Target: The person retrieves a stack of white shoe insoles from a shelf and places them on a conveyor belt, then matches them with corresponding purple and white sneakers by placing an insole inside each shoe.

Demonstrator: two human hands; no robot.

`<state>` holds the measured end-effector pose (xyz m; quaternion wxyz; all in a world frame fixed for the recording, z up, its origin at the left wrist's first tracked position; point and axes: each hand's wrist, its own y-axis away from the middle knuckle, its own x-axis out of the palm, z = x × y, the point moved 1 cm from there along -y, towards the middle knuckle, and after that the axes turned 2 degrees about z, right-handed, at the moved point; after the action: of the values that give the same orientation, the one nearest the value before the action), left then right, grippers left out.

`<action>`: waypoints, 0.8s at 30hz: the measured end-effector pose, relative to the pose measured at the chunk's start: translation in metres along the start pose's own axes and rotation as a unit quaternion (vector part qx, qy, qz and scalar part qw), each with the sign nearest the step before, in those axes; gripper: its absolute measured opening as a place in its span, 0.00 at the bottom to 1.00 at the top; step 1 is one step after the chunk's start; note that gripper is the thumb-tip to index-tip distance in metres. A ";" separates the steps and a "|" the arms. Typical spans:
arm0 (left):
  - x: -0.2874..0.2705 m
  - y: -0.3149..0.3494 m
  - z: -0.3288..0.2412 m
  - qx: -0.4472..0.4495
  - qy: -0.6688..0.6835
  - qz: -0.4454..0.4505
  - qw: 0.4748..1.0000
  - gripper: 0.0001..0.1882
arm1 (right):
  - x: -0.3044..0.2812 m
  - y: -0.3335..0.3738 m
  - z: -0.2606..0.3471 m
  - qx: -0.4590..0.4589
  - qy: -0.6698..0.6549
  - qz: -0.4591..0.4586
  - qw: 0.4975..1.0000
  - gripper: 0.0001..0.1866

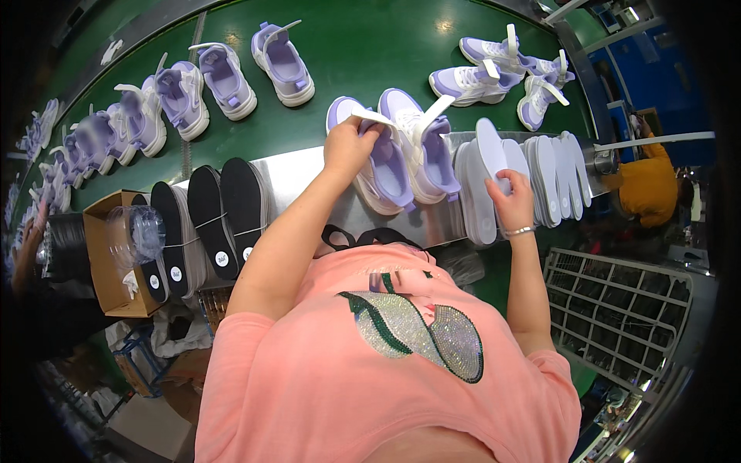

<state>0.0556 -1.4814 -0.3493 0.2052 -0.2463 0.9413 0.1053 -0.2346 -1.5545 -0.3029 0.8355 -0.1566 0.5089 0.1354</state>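
Note:
My left hand (349,148) is closed on the white strap (373,116) of a lavender-and-white sneaker (384,184), which rests on the metal ledge in front of me. Touching its right side is a matching sneaker (411,119), its own strap sticking up. My right hand (512,202) pinches a pale lavender insole (489,145) between thumb and fingers, tilted upright above a row of similar pale insoles (546,174). The insole is apart from both sneakers.
More sneakers (282,65) line the green conveyor belt (363,46), with a cluster (475,81) at far right. Stacks of black insoles (207,220) and a cardboard box (104,255) stand left. A grey rack (617,309) is at right; another person's orange sleeve (647,185) shows beyond.

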 end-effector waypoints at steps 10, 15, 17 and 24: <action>0.011 0.007 -0.002 -0.011 -0.014 -0.041 0.999 0.15 | 0.049 -0.007 0.142 -0.316 0.274 0.302 0.856 0.07; 0.010 0.013 -0.003 0.079 -0.102 -0.056 0.990 0.12 | 0.100 -0.025 0.136 -0.224 0.171 0.309 0.908 0.10; 0.014 0.011 0.011 0.070 -0.103 -0.065 0.990 0.12 | 0.089 -0.016 0.133 -0.266 0.150 0.247 0.920 0.10; 0.021 0.014 0.007 0.062 -0.083 -0.025 0.994 0.18 | 0.034 -0.015 0.132 -0.239 0.260 0.315 0.881 0.13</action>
<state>0.0338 -1.4765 -0.3633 0.3004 -0.2464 0.9194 0.0614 -0.1073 -1.5132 -0.2749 0.5232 -0.2130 0.6828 0.4634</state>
